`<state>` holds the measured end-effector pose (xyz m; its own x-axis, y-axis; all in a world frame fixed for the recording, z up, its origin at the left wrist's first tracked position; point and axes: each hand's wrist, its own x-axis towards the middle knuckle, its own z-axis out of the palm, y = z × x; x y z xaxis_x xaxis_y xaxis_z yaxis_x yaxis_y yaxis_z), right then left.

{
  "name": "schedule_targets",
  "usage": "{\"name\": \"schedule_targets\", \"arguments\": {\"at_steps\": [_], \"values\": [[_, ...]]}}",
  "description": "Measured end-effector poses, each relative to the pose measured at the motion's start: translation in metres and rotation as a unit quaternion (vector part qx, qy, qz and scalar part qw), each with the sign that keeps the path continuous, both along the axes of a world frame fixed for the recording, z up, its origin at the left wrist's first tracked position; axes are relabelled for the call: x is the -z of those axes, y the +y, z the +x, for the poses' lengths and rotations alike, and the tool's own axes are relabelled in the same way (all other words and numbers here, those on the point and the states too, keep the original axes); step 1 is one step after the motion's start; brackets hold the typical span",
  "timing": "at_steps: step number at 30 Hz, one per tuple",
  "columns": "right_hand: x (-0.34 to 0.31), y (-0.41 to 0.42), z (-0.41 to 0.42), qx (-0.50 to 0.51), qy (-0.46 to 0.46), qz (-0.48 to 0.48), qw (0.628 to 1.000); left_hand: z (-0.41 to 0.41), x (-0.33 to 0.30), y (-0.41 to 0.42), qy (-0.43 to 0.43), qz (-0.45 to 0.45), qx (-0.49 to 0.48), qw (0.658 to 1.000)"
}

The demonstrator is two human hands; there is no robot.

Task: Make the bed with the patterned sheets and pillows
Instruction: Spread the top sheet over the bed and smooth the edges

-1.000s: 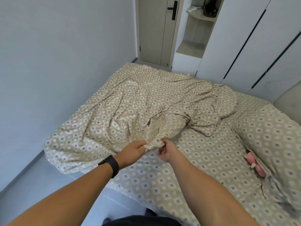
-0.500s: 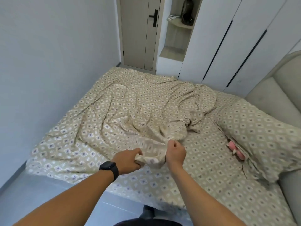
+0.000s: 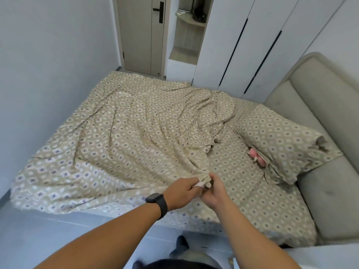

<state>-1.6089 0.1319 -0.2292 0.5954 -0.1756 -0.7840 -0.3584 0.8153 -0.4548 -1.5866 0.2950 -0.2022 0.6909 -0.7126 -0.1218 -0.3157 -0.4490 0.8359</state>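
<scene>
A beige top sheet [image 3: 124, 136] with a diamond pattern lies rumpled over the left and middle of the bed. Its near corner is bunched between my left hand [image 3: 181, 192] and my right hand [image 3: 213, 191], which grip it side by side near the bed's front edge. The fitted sheet [image 3: 252, 200] in the same pattern shows bare on the right. A matching pillow [image 3: 279, 140] lies against the headboard at the right. A small pink object [image 3: 256, 158] peeks out from under the pillow's edge.
A padded grey headboard [image 3: 318, 105] runs along the right side. White wardrobe doors [image 3: 252, 41] stand behind the bed, with an open shelf niche [image 3: 186, 35] and a closed door [image 3: 143, 33] to their left. A wall borders the bed's left side. Grey floor [image 3: 38, 235] lies in front.
My hands have pulled the gathered sheet corner toward me and to the right, and drawn closer together. The view has swung right, showing more of the headboard.
</scene>
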Motion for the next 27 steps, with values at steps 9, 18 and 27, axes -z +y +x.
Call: {"name": "schedule_targets", "arguments": {"at_steps": [9, 18, 27], "values": [[-0.049, -0.04, 0.056, 0.049, -0.098, 0.085, 0.99, 0.011, -0.007, 0.036, 0.021, -0.026, -0.152, 0.988], [-0.055, -0.17, 0.038, 0.112, -0.044, -0.02, 0.993, 0.034, -0.004, -0.026, -0.061, 0.109, -0.151, 0.981], [-0.096, -0.262, -0.003, 0.183, -0.128, -0.312, 0.923, 0.017, 0.013, -0.119, -0.12, 0.155, -0.191, 0.962]]}}
